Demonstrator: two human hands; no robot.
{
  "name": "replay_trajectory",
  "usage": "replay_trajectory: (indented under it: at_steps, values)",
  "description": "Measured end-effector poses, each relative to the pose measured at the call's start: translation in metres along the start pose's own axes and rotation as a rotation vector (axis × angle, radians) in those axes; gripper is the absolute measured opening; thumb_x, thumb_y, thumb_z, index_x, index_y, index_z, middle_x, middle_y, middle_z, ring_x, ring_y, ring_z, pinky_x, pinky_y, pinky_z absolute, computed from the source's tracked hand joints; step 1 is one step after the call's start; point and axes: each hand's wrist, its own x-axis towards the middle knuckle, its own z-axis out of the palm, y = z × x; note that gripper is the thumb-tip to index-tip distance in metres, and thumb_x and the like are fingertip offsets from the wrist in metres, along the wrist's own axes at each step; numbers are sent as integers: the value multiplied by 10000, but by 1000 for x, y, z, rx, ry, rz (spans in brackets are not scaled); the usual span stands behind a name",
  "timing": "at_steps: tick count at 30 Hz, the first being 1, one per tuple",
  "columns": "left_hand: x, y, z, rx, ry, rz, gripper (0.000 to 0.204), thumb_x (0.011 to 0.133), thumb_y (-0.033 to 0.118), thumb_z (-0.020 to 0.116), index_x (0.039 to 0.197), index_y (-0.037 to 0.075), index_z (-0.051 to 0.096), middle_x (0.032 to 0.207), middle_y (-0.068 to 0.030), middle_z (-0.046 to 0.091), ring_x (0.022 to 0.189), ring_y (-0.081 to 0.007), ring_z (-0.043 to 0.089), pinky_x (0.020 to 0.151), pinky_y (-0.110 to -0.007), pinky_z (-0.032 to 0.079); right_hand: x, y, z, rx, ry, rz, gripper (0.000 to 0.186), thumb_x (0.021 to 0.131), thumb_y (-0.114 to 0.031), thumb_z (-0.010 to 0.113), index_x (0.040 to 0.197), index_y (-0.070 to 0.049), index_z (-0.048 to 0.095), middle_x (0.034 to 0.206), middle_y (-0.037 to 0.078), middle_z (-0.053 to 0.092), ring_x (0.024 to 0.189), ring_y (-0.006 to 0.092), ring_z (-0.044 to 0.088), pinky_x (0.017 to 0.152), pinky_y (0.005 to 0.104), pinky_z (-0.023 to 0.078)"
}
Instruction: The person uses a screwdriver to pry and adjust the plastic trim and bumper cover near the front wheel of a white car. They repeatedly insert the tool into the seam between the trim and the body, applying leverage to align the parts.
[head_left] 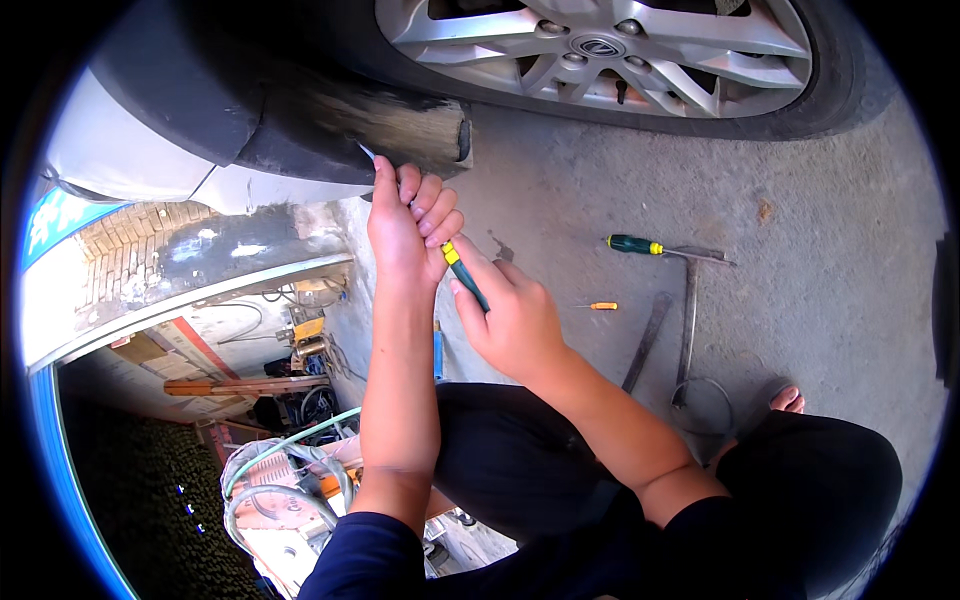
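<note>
A screwdriver with a green and yellow handle [467, 277] slants up and to the left between my hands. My right hand [512, 315] is closed round the handle end. Further up, my left hand [405, 215] wraps the shaft, with its thumb stretched along it toward the tip. The tip reaches the dark, scuffed lower trim [310, 135] of a car, just above the pale body panel [270, 192]. Whether the tip is wedged into a gap there, I cannot tell.
A car wheel [597, 47] stands at the top. On the concrete lie another green and yellow screwdriver [636, 245], a small orange-handled screwdriver [603, 306], a long-handled hammer [690, 310] and a dark flat bar [648, 340]. Cluttered equipment with hoses [285, 480] fills the lower left.
</note>
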Motion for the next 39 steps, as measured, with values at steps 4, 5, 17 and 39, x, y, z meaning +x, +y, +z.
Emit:
replay_trajectory:
  at_steps: [4, 5, 17, 39]
  values:
    - [-2, -2, -1, -66, -32, 1, 521, 1103, 498, 377, 704, 163, 365, 593, 41, 282, 461, -73, 220, 378, -239, 193, 0, -3, -4, -26, -15, -4, 532, 890, -184, 700, 1411, -125, 611, 677, 104, 591, 519, 291, 595, 481, 408, 478]
    - [-3, -2, 0, -75, -33, 1, 522, 1103, 498, 377, 703, 163, 365, 594, 41, 282, 461, -74, 219, 377, -239, 193, 0, -4, -5, -26, -18, 0, 532, 889, -186, 701, 1410, -127, 612, 675, 101, 590, 518, 290, 594, 481, 409, 478]
    - [1, -1, 6, -207, -113, 20, 504, 1119, 441, 363, 717, 136, 380, 596, 31, 286, 457, -75, 235, 361, -231, 227, 16, -14, -25, -179, -83, -68, 507, 904, -209, 683, 1399, -124, 618, 652, 95, 579, 511, 283, 610, 482, 398, 499]
    - [-4, -3, 7, -117, -25, 39, 511, 1118, 449, 356, 704, 150, 372, 592, 38, 282, 453, -72, 223, 359, -231, 224, 10, -15, -20, -188, -135, 31, 495, 896, -197, 697, 1375, -97, 626, 735, 149, 629, 604, 331, 645, 561, 419, 521]
